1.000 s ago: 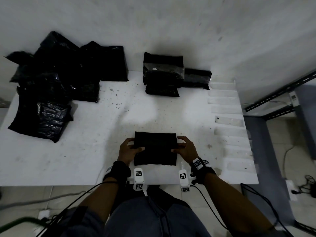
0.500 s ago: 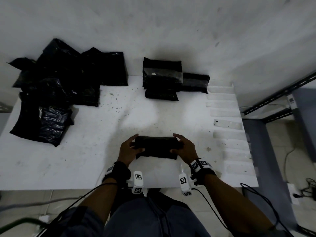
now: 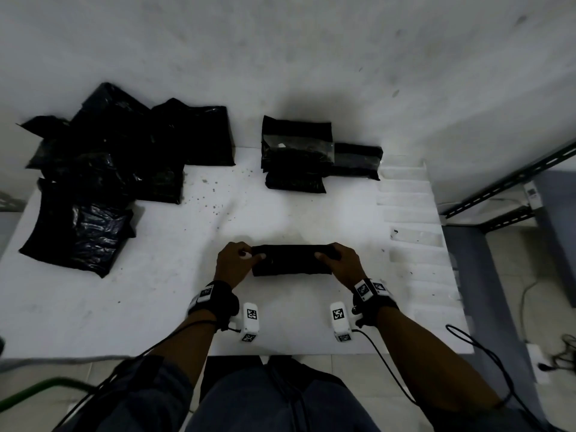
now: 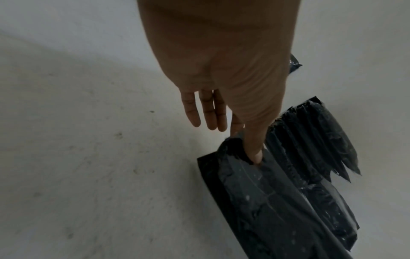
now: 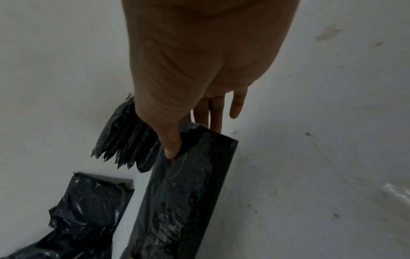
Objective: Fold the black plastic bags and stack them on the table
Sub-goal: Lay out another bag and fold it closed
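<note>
Head view: folded black bag (image 3: 291,260) lies as a narrow strip on the white table (image 3: 156,291), held at both ends. Left hand (image 3: 235,264) pinches the left end, thumb on top of the strip, other digits behind the far edge. Right hand (image 3: 339,262) pinches the right end the same way. Beyond the fingertips, near the wall: stack of folded bags (image 3: 296,154) — several layers, one more folded bag (image 3: 357,160) touching its right side. Far left of the left fingers: loose pile of unfolded bags (image 3: 103,176), crumpled and overlapping, partly leaning on the wall. Right of the right fingers: a row of clear plastic strips (image 3: 414,235) along the table edge.

Left wrist view: thumb tip presses into the top face of the folded black bag (image 4: 266,201) at its near corner; index finger sits behind the edge, so thumb and index pinch the plastic. The other three fingers (image 4: 205,110) are straight, pressed together, off the bag and above the table. Just past the thumb, stack of folded bags (image 4: 317,140) shows its layered edges.

Right wrist view: thumb tip dents the folded black bag (image 5: 190,192) at its corner; fingers (image 5: 218,112) run behind the far edge, close together, little finger slightly apart. Left of the thumb — stack of folded bags (image 5: 126,138), edges fanned; further along, loose pile of unfolded bags (image 5: 88,210).
</note>
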